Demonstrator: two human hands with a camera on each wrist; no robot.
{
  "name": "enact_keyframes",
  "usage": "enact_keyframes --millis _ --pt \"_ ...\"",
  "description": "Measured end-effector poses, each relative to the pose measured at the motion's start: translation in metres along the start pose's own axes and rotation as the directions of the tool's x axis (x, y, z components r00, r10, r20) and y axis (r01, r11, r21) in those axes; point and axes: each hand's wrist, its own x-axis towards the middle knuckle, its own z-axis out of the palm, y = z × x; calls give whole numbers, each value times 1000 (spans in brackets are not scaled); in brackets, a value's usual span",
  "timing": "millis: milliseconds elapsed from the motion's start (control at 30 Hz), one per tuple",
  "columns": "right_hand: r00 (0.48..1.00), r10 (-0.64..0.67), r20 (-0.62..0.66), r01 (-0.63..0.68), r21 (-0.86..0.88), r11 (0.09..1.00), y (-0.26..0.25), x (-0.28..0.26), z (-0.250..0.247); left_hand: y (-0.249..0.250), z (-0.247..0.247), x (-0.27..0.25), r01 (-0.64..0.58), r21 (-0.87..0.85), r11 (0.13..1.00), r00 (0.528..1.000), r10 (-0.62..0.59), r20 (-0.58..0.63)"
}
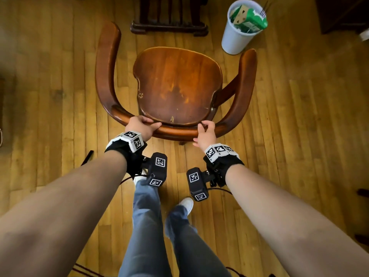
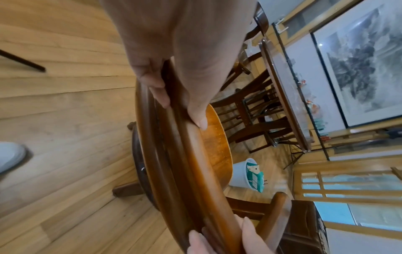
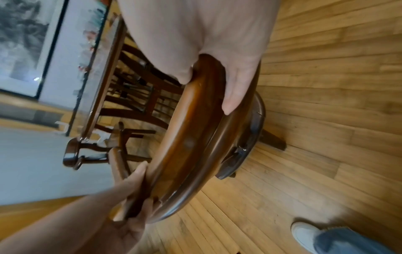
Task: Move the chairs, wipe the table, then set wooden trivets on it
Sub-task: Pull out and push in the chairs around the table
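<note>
Both hands clamp the curved back rail of the wooden chair. Left hand wraps the rail left of its middle, fingers on the seat side and thumb along the outer edge. Right hand grips the rail right of its middle, thumb laid along the wood and fingers curled over the top. Seen from the head camera, the chair stands on the plank floor directly in front of the person, its seat facing away. Beyond the chair's right armrest sits a white bin holding a green carton. Past the chair's front edge stands the dark foot of the surface, with further chairs tucked beneath it.
</note>
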Motion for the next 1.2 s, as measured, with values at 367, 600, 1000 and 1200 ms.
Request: enact_keyframes --millis 367,600,1000,1200 --pt "997 -66 -46 63 -67 996 -80 77 -12 68 4 56 -66 -112 991 996 58 -66" --pt "994 -89 -65 84 -75 994 -187 154 -27 158 4 127 -53 -130 990 998 48 -41" --pt "992 -101 -73 97 -67 993 -349 263 -8 301 -39 264 -67 -110 992 998 66 -14" --pt "987 -130 -96 117 -129 985 -369 291 -18 323 -28 288 -30 -185 982 1000 30 -3"
